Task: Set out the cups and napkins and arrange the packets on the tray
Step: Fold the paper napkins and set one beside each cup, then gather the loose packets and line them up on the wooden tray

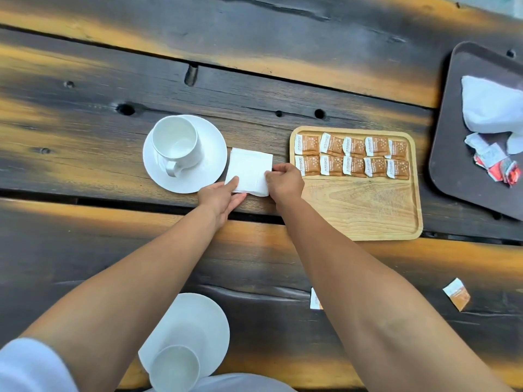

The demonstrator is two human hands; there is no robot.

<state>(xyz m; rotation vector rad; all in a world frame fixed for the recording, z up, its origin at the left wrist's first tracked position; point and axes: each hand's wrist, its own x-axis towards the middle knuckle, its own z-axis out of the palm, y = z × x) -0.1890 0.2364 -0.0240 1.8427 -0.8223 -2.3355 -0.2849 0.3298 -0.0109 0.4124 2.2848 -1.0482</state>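
Observation:
A folded white napkin [249, 168] lies on the table between a white cup [176, 142] on its saucer [209, 154] and a wooden tray [365, 210]. My left hand [219, 198] pinches the napkin's near left corner. My right hand [284, 181] grips its near right edge. Several orange packets [352, 159] sit in two rows along the tray's far half. A second cup [174, 366] stands on a saucer [198, 318] at the near edge, between my forearms. Two loose orange packets lie on the table, one [457, 294] to the right and one [314, 299] half hidden by my right arm.
A dark brown tray [452, 165] at the right edge holds white napkins [489, 104] and crumpled red and white wrappers [501, 165]. The table is dark planks with gaps and knot holes.

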